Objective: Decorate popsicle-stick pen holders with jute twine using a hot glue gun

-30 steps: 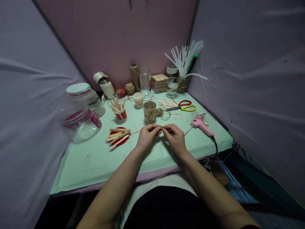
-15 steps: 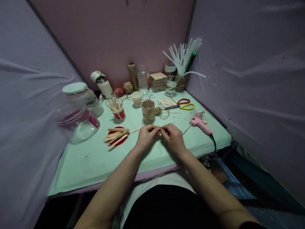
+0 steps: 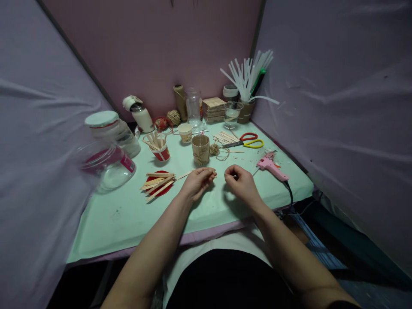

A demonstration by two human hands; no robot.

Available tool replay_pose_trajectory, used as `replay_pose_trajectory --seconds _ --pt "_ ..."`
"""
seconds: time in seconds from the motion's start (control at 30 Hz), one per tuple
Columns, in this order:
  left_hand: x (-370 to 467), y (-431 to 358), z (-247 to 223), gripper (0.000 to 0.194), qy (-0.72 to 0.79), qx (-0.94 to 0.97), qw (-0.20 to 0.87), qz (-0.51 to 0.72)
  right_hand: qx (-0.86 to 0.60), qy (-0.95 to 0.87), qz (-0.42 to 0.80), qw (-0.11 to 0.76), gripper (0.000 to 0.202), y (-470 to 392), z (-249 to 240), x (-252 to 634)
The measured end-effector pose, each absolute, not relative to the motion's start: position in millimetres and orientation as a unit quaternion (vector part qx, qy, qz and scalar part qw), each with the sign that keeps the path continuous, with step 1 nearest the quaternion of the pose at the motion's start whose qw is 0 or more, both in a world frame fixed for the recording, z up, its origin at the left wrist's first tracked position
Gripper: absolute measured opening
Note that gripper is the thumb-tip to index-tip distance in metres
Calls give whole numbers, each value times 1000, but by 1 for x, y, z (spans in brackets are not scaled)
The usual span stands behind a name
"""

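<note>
My left hand (image 3: 200, 182) is closed, thumb against fingers, just in front of a stick-covered cup (image 3: 201, 150); whatever it pinches is too small to make out. To its right, my right hand (image 3: 240, 182) has thumb and index finger pressed together, with any held item too small to see. A gap separates the hands. A thin wooden stick (image 3: 184, 175) extends from beside my left hand toward the red plate (image 3: 156, 192), which bears several flat sticks. Beyond my right hand lies a pink glue gun (image 3: 272, 167).
Scissors (image 3: 246, 141), a small twine ball (image 3: 214, 149) and a red-white cup of sticks (image 3: 161, 153) stand or lie farther back. Clear jars (image 3: 111, 169) are at left. White glue sticks (image 3: 246, 79) fill a holder at the back right of the green-covered table (image 3: 128, 227).
My hands have come apart. My right hand has moved right, away from my left, which has stayed nearly in place.
</note>
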State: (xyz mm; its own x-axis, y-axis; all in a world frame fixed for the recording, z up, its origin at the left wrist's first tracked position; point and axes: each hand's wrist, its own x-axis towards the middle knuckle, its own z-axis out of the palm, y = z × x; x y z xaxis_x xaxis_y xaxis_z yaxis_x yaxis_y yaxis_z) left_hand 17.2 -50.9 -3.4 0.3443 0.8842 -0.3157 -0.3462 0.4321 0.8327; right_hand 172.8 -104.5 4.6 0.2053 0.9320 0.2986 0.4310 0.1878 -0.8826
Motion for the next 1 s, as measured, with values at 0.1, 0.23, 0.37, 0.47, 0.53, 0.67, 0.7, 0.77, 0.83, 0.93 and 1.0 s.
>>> replay_pose_trajectory --seconds 0.1,0.23,0.37,0.47,0.53,0.67,0.7,0.77,0.83,0.93,1.0 --pt "13 -46 -3 16 386 294 773 408 -561 -644 272 442 7 -132 27 196" --pt "12 -42 -1 13 372 246 797 408 -589 -722 266 248 15 -187 34 241" --pt "14 -40 1 13 362 223 807 410 -609 -724 317 68 28 -235 14 279" --pt "16 -41 0 12 360 225 812 400 -602 -730 305 107 25 -241 8 283" --pt "16 -43 0 12 359 234 815 390 -579 -741 273 204 16 -226 12 271" --pt "15 -47 -1 12 355 261 818 369 -522 -740 174 387 7 -165 18 225" --pt "14 -48 -1 12 353 268 819 365 -507 -733 149 428 7 -149 16 213" --pt "14 -49 -1 15 348 279 818 363 -478 -722 110 487 11 -123 7 191" --pt "13 -50 -2 19 342 286 817 367 -462 -726 87 502 13 -107 -4 175" --pt "15 -51 -4 25 336 292 815 370 -452 -735 46 503 15 -100 -17 167" --pt "16 -51 -6 27 333 299 815 368 -450 -733 19 509 18 -101 -21 168"
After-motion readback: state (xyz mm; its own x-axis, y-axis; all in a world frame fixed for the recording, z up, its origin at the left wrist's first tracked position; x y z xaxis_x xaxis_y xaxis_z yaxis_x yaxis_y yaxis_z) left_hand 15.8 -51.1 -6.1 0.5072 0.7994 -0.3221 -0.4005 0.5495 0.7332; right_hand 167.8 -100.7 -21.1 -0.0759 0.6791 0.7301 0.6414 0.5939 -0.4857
